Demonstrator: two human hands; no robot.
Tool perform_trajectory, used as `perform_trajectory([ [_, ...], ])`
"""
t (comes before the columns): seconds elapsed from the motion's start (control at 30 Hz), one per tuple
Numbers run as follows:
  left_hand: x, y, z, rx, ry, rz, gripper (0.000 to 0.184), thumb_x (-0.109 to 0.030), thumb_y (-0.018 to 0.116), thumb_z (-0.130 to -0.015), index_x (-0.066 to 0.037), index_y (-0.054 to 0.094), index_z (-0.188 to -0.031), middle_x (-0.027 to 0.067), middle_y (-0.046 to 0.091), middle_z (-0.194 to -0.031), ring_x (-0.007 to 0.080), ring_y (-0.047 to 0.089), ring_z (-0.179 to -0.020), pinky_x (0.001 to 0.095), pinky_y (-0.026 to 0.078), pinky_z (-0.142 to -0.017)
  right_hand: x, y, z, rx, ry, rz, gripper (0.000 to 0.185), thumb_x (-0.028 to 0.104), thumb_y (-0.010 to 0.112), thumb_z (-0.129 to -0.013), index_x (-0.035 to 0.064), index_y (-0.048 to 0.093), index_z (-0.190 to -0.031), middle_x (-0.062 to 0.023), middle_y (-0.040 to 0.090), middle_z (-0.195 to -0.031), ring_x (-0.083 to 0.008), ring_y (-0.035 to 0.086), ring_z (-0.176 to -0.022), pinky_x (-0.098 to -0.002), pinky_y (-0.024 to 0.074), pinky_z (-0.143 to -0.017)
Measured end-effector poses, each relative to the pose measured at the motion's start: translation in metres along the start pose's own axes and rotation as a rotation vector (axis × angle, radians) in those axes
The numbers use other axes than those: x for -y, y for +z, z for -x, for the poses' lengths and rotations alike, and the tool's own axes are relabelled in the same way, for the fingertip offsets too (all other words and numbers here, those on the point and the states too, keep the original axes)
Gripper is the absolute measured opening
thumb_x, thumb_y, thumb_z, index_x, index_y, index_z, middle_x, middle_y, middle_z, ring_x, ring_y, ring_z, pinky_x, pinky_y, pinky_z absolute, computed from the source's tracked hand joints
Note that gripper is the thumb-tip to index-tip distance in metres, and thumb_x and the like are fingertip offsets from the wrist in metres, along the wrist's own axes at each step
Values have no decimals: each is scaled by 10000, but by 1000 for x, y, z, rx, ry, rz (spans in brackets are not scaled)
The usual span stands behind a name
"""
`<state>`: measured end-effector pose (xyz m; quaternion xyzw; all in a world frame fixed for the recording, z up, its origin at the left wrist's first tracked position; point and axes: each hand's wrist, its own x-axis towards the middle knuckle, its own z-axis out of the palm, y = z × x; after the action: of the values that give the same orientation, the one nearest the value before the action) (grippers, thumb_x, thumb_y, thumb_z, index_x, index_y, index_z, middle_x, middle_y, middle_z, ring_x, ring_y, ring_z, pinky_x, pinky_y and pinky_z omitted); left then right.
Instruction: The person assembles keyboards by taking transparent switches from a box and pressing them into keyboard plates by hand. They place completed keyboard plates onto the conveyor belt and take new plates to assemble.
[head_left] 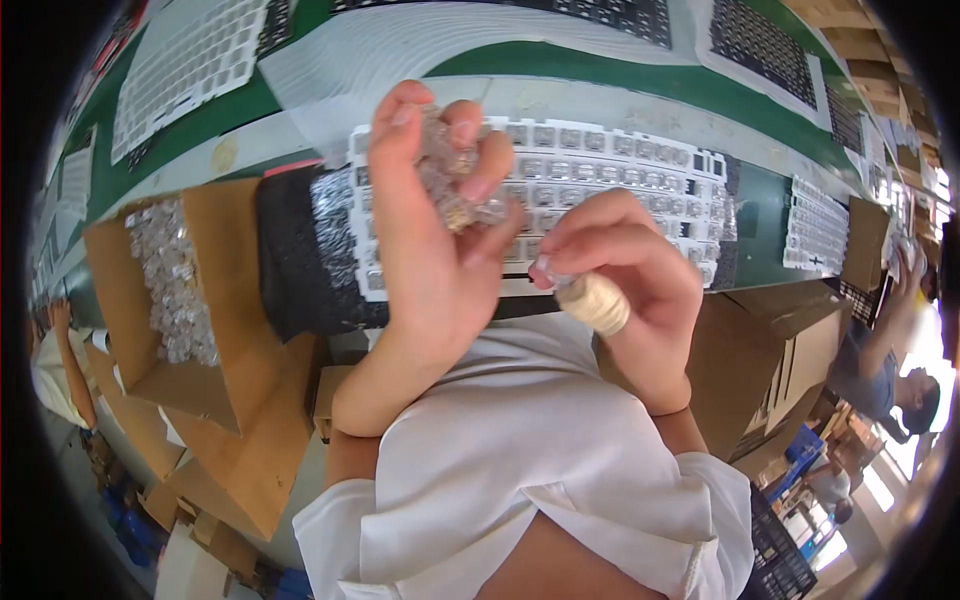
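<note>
My left hand point(425, 250) is raised palm up, its fingers curled round a pile of clear keyboard switches point(440, 170). Between the fingertips of my right hand point(650, 270) is one small clear switch point(556, 276); beige tape point(596, 304) wraps the thumb. Both hands are held over a white keyboard plate point(545, 134), whose openings mostly have clear switches in them. A few dark openings show at its right side. My left hand and forearm hide part of the plate's left end. Under the plate lies a dark pad point(290, 250) with shiny wrapped ends.
To the left, an open cardboard box point(215, 290) holds many loose clear switches point(170, 280). More plates point(190, 75) lie across the green bench point(510, 62), with another white plate point(815, 225) at right. Cardboard boxes point(740, 350) stand lower right. Other people work at both sides.
</note>
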<state>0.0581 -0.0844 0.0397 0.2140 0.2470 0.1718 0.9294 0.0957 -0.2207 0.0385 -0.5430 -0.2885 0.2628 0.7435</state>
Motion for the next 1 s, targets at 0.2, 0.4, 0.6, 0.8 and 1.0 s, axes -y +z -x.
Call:
perform_trajectory([
  [0.2,12,6,-13,121,22,-52,149,-319,444,-900,-209,417,-998,-31,392,-802,36,353,-567,157,199,-329,9,-51,17,-189,276,-233,230,-15,610,-800,-50,579,-1026,-136,544,-1097,-215,551,-1010,-324,484,-863],
  [0.4,32,10,-24,239,52,-142,137,-301,461,-899,-188,431,-970,-12,380,-801,41,339,-527,144,213,-299,27,-96,15,-208,291,95,234,10,572,-834,-44,566,-1062,-131,559,-1100,-190,550,-1014,-323,477,-862],
  [0.6,35,0,-31,152,-33,-109,155,-303,461,-900,-188,434,-1001,-3,379,-804,49,344,-523,146,218,-290,42,-126,-2,-225,341,503,229,-65,577,-800,-43,576,-1028,-86,554,-1037,-167,529,-979,-283,454,-859],
  [0.8,35,-4,-34,165,-63,-119,164,-328,462,-895,-208,402,-989,3,377,-801,61,361,-508,152,240,-281,39,-135,-17,-257,281,899,162,-44,623,-755,10,616,-907,-73,599,-884,-163,566,-874,-270,478,-781],
  [1.0,35,-3,-35,140,-85,-81,163,-326,451,-900,-203,397,-992,7,386,-807,63,365,-504,155,242,-270,26,-147,-22,-73,86,1252,176,-61,639,-669,37,643,-815,-53,620,-788,-206,577,-749,-295,456,-586],
])
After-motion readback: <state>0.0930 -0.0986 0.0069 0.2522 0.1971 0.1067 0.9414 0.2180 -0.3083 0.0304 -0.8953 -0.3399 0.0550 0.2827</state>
